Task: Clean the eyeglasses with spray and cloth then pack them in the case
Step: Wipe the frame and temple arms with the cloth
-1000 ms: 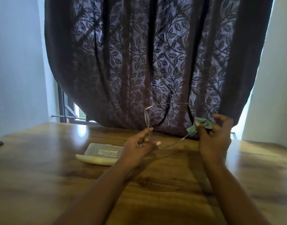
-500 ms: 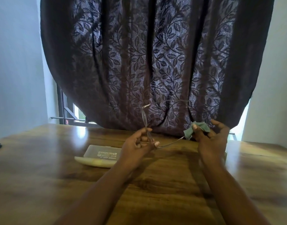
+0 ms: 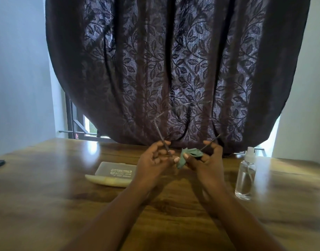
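Up above the wooden desk [image 3: 47, 205], the left hand [image 3: 153, 162] pinches the thin wire-rimmed eyeglasses [image 3: 162, 140] by the frame. The right hand [image 3: 206, 160] grips the crumpled green cloth [image 3: 188, 156] around one temple arm. Lenses barely show against the dark curtain [image 3: 173, 69].

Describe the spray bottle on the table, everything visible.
The spray bottle is small, clear and looks like plastic, with a white pump top. It appears mostly full of clear liquid. It stands upright on the wooden table, to the right of the right hand, apart from it. Nothing touches it but the table.
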